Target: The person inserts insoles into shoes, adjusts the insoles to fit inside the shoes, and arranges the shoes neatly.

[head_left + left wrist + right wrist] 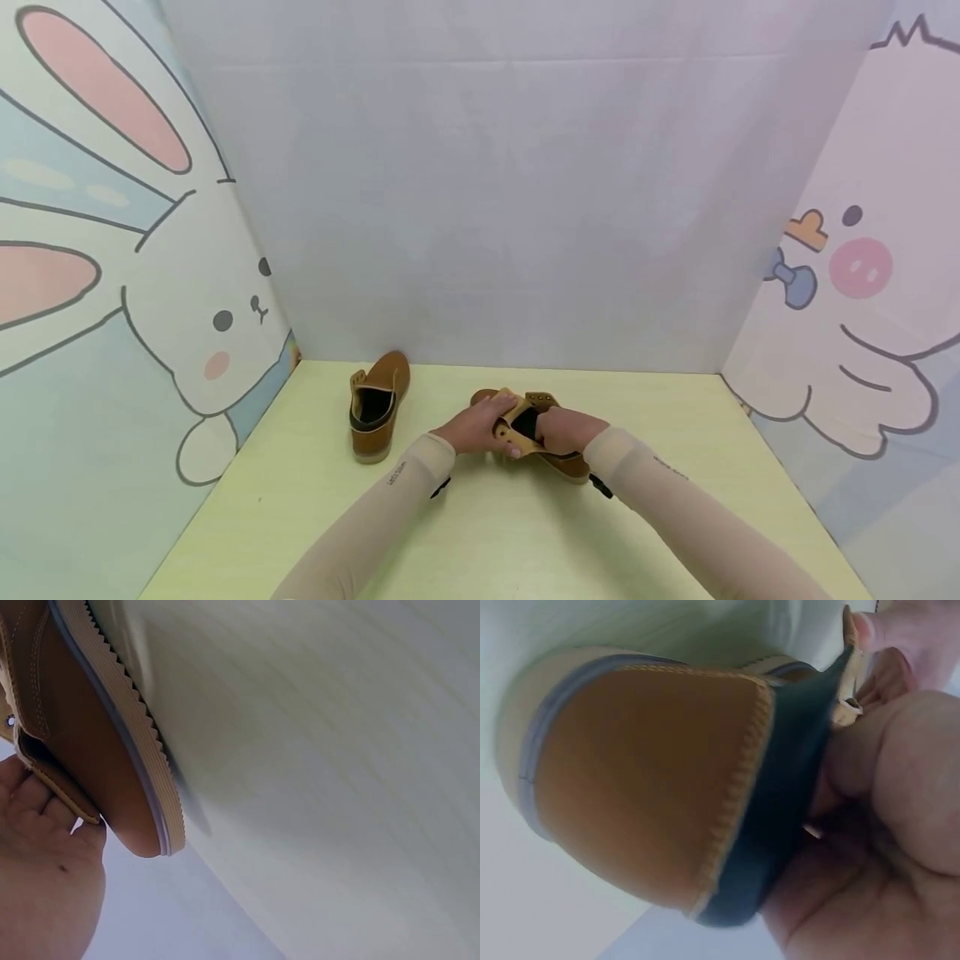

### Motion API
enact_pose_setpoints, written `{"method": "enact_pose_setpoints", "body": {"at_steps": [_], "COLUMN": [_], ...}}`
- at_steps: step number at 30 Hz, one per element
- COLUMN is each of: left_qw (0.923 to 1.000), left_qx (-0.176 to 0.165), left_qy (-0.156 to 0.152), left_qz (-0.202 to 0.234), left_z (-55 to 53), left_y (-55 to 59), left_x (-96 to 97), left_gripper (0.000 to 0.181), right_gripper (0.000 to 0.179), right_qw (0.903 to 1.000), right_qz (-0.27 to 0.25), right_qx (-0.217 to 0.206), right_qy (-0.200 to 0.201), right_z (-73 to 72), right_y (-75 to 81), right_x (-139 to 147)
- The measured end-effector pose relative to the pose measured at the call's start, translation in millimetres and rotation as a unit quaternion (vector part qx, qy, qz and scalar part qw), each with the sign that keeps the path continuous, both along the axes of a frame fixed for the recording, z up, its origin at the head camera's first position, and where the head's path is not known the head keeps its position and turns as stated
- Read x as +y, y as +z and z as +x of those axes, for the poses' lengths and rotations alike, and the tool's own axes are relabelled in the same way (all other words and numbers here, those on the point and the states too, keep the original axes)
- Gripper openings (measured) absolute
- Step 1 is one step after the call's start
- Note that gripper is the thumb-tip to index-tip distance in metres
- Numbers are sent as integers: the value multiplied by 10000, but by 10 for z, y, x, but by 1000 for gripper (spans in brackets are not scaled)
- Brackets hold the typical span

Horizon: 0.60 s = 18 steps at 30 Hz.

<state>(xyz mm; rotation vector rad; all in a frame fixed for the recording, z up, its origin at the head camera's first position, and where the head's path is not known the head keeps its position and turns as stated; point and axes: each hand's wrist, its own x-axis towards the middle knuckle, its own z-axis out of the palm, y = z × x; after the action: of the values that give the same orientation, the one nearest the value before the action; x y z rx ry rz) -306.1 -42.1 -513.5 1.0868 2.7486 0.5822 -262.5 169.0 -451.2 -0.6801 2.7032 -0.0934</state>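
Observation:
A brown lace-up shoe (567, 468) with a pale ridged sole sits on the table, toe pointing to the far left. My left hand (478, 425) grips its opened tan tongue and flap; in the left wrist view, curled fingers (46, 801) lie against the flap's edge beside the toe. My right hand (572, 430) reaches into the shoe's dark opening from the heel side. Its fingertips are hidden inside. The right wrist view shows the stitched heel (645, 787) and dark collar lining (780, 802) close beside that hand.
A matching brown shoe (372, 438) stands upright to the left, its opening showing and toe toward the back. The pale yellow table (480, 533) ends at a white back curtain (480, 208). Side panels carry a cartoon rabbit (202, 333) and a white cartoon figure (885, 333).

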Motion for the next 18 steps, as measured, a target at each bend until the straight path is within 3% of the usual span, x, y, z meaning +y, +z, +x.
{"method": "enact_pose_setpoints", "body": {"at_steps": [2, 5, 8, 10, 11, 15, 18], "left_qw": [10000, 10000, 10000, 10000, 10000, 9999, 9996], "left_qx": [7, 17, -11, -18, -38, -69, 67], "left_qy": [12, 29, 33, 46, 32, -96, -220], "left_qz": [12, -40, -78, -78, -83, -114, -182], "left_z": [7, 14, 17, 17, 18, 47, 90], "left_y": [-1, -5, 3, 10, 18, 56, 89], "left_x": [1, -2, -8, -12, -17, -41, -41], "left_gripper": [104, 104, 105, 104, 102, 92, 80], "right_gripper": [33, 31, 21, 9, 13, 40, 24], "right_qw": [9999, 9971, 9827, 9708, 9668, 9676, 9708], "right_qz": [-60, -426, -992, -1262, -1345, -1360, -1518], "right_qx": [82, 627, 1566, 2018, 2116, 1793, 1375], "right_qy": [5, 109, 11, -290, -499, -1143, -1252], "right_z": [3, -6, -31, -50, -58, -94, -122], "right_y": [10, 17, 6, -15, -29, -120, -177], "right_x": [9, 49, 128, 199, 237, 369, 427]}}
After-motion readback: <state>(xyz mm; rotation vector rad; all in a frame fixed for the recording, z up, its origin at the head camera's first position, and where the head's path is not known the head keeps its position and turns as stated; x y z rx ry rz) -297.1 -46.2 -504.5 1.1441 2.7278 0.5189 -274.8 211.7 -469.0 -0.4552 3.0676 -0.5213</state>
